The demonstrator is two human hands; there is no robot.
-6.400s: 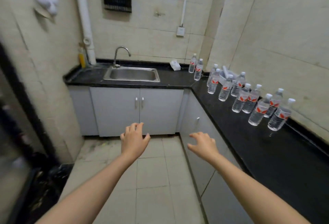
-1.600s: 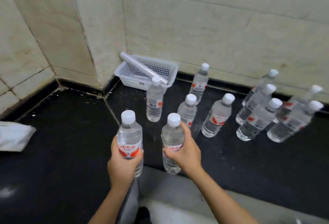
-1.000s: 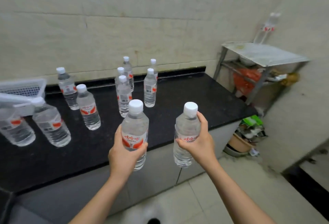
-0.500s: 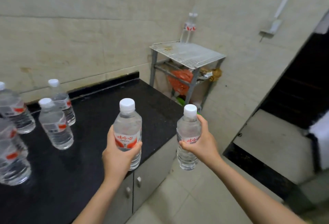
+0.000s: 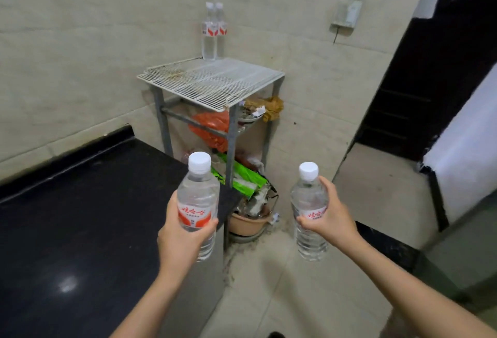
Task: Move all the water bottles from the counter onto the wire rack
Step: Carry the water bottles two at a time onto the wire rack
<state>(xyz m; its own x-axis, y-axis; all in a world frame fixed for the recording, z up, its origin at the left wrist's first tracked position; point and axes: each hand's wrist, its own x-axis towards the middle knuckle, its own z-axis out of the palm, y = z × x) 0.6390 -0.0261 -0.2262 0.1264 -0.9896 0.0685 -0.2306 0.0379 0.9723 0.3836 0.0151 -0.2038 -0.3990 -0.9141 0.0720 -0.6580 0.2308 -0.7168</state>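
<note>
My left hand (image 5: 183,238) grips a clear water bottle (image 5: 197,198) with a white cap and red label, held upright over the end of the black counter (image 5: 80,216). My right hand (image 5: 329,216) grips a second, similar bottle (image 5: 309,203) upright above the floor. Ahead in the corner stands the white wire rack (image 5: 212,82). Two water bottles (image 5: 213,34) stand side by side at the rack's back edge against the wall. The bottles left on the counter are out of view.
Under the rack's top sit an orange bag (image 5: 212,129), green packets (image 5: 242,179) and a brown basin (image 5: 250,222) on the floor. A dark doorway (image 5: 419,82) opens to the right. A wall switch box (image 5: 347,15) hangs above right of the rack.
My view has swung right, from the counter's bottles to the wire rack, which now looks nearer and centred. Both hands still carry their bottles, lifted off the counter earlier.
</note>
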